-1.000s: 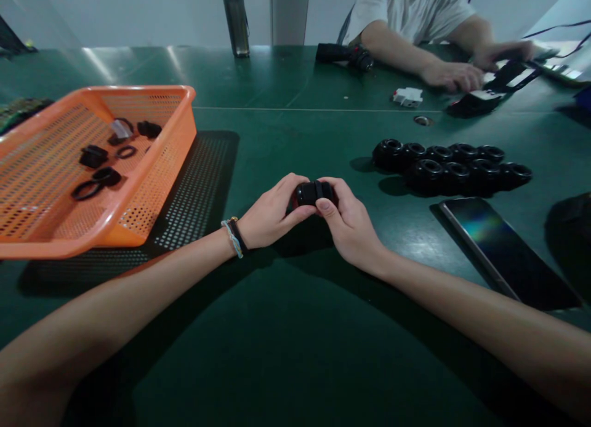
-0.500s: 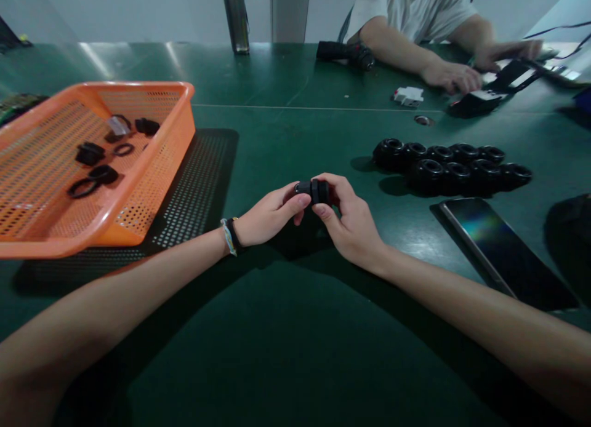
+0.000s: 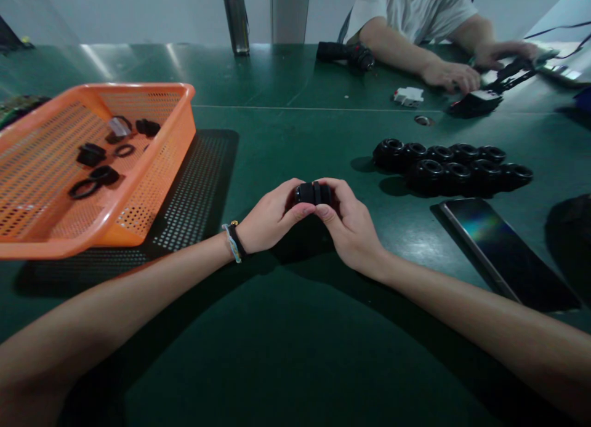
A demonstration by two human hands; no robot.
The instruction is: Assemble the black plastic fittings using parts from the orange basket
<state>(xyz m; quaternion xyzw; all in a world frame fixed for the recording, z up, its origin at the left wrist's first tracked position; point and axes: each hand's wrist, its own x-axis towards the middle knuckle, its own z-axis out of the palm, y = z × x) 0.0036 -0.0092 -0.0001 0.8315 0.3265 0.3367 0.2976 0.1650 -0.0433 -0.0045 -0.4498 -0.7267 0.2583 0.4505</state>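
- Left hand (image 3: 265, 221) and right hand (image 3: 353, 227) both grip one fitting (image 3: 307, 194), well short of the table's (image 3: 295, 328) far edge.
- Basket (image 3: 159, 187) left of them.
- Two rows of black caps (image 3: 455, 176) to the right.
- Bottle (image 3: 236, 21) at the far edge.

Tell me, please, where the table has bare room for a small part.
The green tabletop is bare between the forearms, nearer the wearer than the left hand and right hand, and beyond both hands, between the orange perforated plastic basket and the shiny black round parts. It is crowded on the right, where those parts stand close to the dark, flat, rectangular phone.
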